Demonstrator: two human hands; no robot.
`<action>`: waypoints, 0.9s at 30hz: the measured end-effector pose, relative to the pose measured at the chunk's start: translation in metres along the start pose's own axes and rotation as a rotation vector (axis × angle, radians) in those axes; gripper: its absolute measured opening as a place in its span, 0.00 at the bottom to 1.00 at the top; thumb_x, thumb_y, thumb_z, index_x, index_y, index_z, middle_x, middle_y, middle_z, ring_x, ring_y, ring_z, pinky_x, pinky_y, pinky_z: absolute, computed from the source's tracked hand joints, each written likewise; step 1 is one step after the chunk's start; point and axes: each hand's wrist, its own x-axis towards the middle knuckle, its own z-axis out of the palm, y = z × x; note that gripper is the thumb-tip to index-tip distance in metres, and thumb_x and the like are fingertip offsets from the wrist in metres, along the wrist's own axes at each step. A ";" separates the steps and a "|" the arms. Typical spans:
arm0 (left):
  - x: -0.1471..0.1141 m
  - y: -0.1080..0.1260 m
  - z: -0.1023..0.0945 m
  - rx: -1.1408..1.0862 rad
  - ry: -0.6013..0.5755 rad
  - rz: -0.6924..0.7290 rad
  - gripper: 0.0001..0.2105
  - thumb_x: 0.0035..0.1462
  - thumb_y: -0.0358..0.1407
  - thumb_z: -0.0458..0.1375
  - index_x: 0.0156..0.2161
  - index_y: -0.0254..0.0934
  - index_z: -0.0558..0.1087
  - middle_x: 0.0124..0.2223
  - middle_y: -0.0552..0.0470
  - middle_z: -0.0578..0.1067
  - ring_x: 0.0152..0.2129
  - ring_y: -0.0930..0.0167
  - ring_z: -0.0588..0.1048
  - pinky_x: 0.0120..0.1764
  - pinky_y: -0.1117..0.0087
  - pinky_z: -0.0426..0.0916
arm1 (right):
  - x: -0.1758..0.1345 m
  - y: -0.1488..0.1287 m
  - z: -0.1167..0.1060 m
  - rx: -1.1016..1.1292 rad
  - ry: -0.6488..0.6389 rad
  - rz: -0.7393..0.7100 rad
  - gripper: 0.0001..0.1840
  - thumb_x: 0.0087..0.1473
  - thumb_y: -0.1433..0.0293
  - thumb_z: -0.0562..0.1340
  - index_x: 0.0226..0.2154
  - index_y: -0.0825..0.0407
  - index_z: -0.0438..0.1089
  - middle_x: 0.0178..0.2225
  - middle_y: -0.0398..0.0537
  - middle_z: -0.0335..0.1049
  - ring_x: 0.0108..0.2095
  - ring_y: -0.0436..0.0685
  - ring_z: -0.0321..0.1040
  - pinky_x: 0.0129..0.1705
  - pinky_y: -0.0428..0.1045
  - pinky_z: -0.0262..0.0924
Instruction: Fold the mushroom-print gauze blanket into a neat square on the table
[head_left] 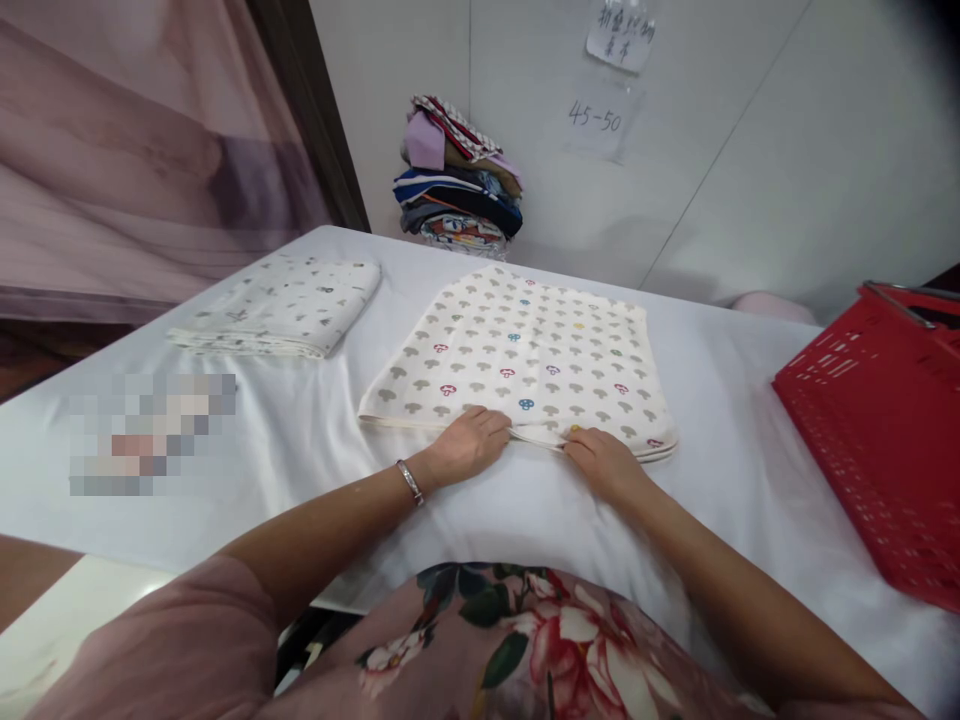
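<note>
A cream cloth [536, 345] printed with grey and coloured mushrooms lies folded in layers on the white-covered table. My left hand [471, 443], with a bracelet at its wrist, is closed on the cloth's near edge, left of its middle. A short way to the right, my right hand [604, 460] pinches the same edge between thumb and fingers. Between the two hands the edge is slightly lifted and its layers show. The fingertips of both hands are partly hidden by the hands themselves.
Another folded white cloth [289, 305] with small dark prints lies at the left. A red plastic basket [874, 400] stands at the right edge. Behind the table is a stack of folded fabrics [461, 185] by the wall. A blurred-out patch [154, 435] covers something on the left.
</note>
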 end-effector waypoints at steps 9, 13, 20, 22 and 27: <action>0.000 0.002 0.003 -0.049 0.090 -0.004 0.11 0.62 0.27 0.45 0.34 0.34 0.69 0.46 0.46 0.72 0.44 0.68 0.69 0.45 0.64 0.64 | -0.004 -0.001 -0.006 0.004 0.050 -0.056 0.11 0.58 0.76 0.52 0.34 0.51 0.70 0.39 0.49 0.69 0.37 0.55 0.60 0.37 0.49 0.55; 0.001 0.003 0.001 -0.073 0.102 0.004 0.11 0.62 0.28 0.45 0.34 0.34 0.70 0.43 0.46 0.73 0.41 0.69 0.70 0.43 0.65 0.65 | -0.004 -0.004 -0.008 0.011 0.041 -0.037 0.11 0.58 0.75 0.52 0.34 0.52 0.70 0.39 0.50 0.69 0.37 0.56 0.62 0.38 0.50 0.56; 0.001 0.001 0.002 -0.070 0.102 0.055 0.10 0.61 0.27 0.46 0.35 0.34 0.70 0.38 0.47 0.74 0.36 0.69 0.71 0.40 0.65 0.65 | -0.002 -0.004 -0.013 0.266 0.051 0.045 0.10 0.59 0.72 0.52 0.37 0.51 0.68 0.39 0.50 0.70 0.40 0.55 0.64 0.41 0.50 0.61; 0.000 0.001 0.003 -0.085 0.101 0.040 0.10 0.61 0.27 0.46 0.36 0.34 0.70 0.39 0.47 0.74 0.37 0.69 0.71 0.40 0.65 0.65 | -0.003 -0.003 -0.017 0.364 0.042 0.114 0.10 0.59 0.71 0.52 0.40 0.50 0.67 0.40 0.49 0.70 0.41 0.54 0.65 0.42 0.50 0.61; 0.000 0.001 0.001 -0.137 0.061 -0.009 0.08 0.62 0.33 0.48 0.35 0.34 0.69 0.40 0.47 0.74 0.38 0.68 0.71 0.41 0.66 0.64 | -0.001 -0.002 -0.020 0.409 0.002 0.172 0.11 0.60 0.70 0.52 0.42 0.49 0.67 0.41 0.48 0.70 0.42 0.55 0.66 0.43 0.51 0.62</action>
